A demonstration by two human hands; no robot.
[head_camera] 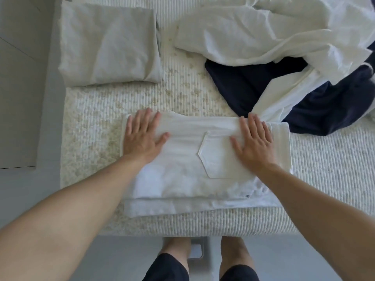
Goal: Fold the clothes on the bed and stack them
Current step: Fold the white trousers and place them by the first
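The folded white garment (188,159) lies at the bed's (91,110) near edge under our palms. At far left sits a folded grey stack (107,43). Our left hand (142,136) presses flat, fingers spread; our right hand (253,142) likewise, beside the pocket (217,157). Unfolded white clothes (263,31) and a navy garment (304,98) lie far right.
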